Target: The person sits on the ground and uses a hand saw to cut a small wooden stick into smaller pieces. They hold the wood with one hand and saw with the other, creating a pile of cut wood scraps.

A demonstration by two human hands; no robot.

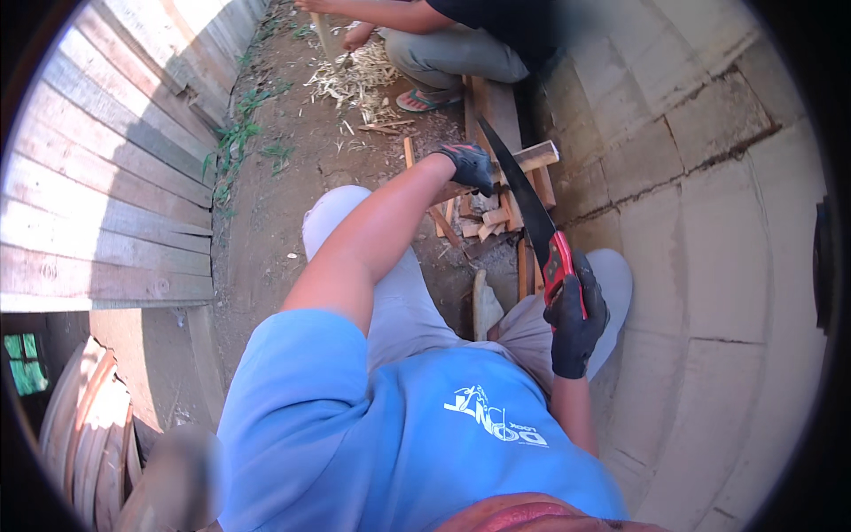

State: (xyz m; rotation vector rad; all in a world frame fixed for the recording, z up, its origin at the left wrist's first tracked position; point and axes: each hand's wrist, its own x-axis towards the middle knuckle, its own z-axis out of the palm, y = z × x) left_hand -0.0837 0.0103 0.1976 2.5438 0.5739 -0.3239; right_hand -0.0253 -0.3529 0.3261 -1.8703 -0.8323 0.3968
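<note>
My right hand (578, 315), in a black glove, is wrapped round the red handle of a curved pruning saw (529, 206). Its dark blade points up and away, passing across a light piece of wood (537, 157); whether the teeth touch it I cannot tell. On the other side of the blade, my gloved left hand (470, 167) grips that piece of wood, its fingers partly hidden. Below the wood lie several short offcuts (486, 213) on the ground between my legs.
Ahead, another person (461, 58) squats beside a heap of pale wood shavings (359, 78), a hand on an upright stick (323, 34). A block wall (691, 248) runs along my right. Wooden boards (106, 213) stand on the left, with curved wooden pieces (93, 434) below them.
</note>
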